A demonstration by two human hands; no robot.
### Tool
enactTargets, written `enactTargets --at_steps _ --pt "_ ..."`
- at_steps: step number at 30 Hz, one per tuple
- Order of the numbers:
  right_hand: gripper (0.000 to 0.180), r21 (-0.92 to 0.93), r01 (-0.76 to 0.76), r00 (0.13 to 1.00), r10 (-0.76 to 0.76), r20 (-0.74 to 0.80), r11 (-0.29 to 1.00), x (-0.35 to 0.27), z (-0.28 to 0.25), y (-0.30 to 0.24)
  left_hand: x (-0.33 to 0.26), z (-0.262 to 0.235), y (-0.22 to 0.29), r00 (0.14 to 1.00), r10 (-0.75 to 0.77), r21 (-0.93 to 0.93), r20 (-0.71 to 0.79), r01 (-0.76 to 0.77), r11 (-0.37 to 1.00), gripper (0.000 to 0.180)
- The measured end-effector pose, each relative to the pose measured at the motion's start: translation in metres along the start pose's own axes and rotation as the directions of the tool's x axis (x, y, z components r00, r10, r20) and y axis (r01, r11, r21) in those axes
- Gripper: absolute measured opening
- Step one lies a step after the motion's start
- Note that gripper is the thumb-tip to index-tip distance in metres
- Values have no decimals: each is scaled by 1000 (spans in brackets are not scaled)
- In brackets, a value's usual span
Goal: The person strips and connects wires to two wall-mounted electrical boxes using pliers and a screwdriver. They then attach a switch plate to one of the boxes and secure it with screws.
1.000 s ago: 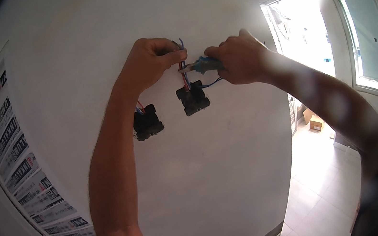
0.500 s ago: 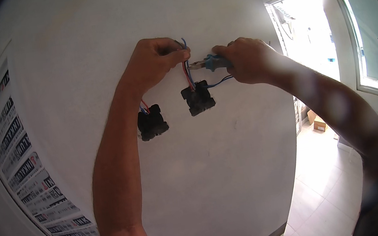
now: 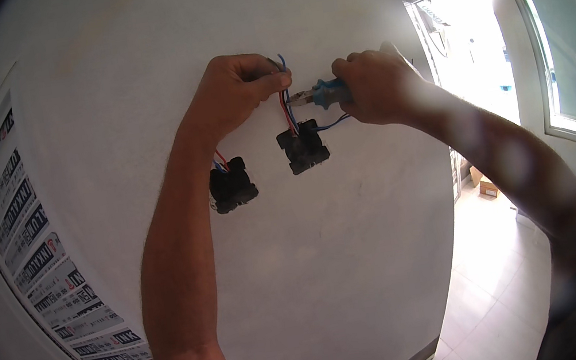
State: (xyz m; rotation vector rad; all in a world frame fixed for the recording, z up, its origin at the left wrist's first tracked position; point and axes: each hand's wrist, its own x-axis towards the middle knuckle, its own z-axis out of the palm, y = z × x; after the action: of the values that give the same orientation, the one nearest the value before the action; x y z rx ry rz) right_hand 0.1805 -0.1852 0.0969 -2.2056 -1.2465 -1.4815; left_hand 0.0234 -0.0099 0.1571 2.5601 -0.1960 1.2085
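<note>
Pointing left: pliers (image 3: 329,93), blue-handled, long axis nearly level; tip at the wires (image 3: 290,114), just above a black box (image 3: 304,150) set in the wall (image 3: 329,262); contact of jaws and wires cannot be told. Wires: red and blue, rising from the box. Right hand (image 3: 381,86): wrapped around the pliers. Left hand (image 3: 245,83): thumb and fingers pinching the wires higher up, a blue end standing above. Surface: pale, upright; second box (image 3: 234,186) to the lower left. Room: bright doorway (image 3: 476,54), window (image 3: 563,53), tiled floor (image 3: 479,256), carton (image 3: 488,187); printed sheeting (image 3: 97,317) at far left.
</note>
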Motion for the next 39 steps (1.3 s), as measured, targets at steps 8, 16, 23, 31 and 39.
enactTargets --at_steps 8,16,23,31,39 --pt "26 125 -79 984 57 168 989 10 -13 -1 0 1 -5 1000 26 6 -14 -26 1000 21" --pt "24 85 27 971 -46 233 996 3 -23 -1 5 -4 -2 1000 -21 49 15 20 999 26" --pt "24 100 23 986 -39 165 995 -5 -13 -11 0 1 0 999 -23 -20 -28 23 1000 23" --pt "24 139 -53 985 29 169 989 -2 -10 -20 0 2 2 997 -58 -40 -45 57 998 23" --pt "24 97 -14 993 2 121 995 -1 -12 -27 -1 3 -2 999 -26 -95 -34 22 995 20"
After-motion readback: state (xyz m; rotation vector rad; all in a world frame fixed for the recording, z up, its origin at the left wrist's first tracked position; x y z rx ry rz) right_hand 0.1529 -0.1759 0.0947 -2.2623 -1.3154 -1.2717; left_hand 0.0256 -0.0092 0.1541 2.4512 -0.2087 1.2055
